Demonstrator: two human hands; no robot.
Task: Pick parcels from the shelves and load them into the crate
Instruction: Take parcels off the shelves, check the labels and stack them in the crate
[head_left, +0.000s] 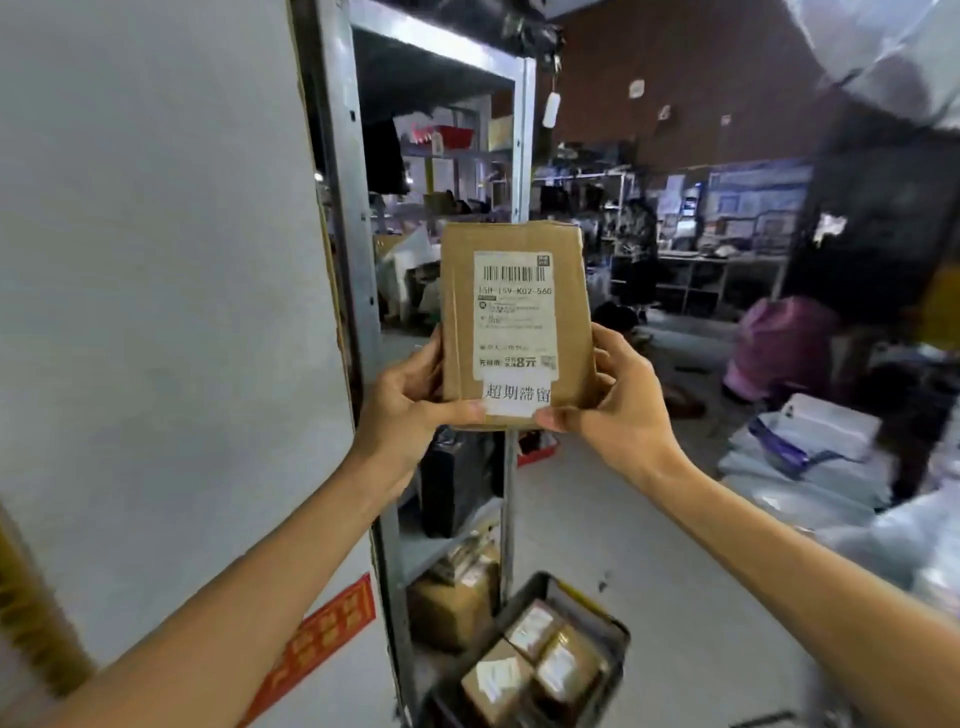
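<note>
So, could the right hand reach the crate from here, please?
Probably yes: the right hand shares its grip on the parcel with the left hand, and nothing blocks the way down to the open crate.

This is a parcel depot or courier storeroom. A steel shelving rack (358, 218) holds taped cardboard boxes (452, 603) on a low shelf, and a dark crate (621, 644) on the bare concrete floor (649, 545) carries more labelled boxes (498, 686). The cardboard parcel (571, 291) held up bears a shipping label (514, 312) with a barcode. Grey plastic mailer bags (810, 467) lie heaped at the right. Further racks (618, 192) crowd the dim background, with printed notices (758, 192) on the far wall.
</note>
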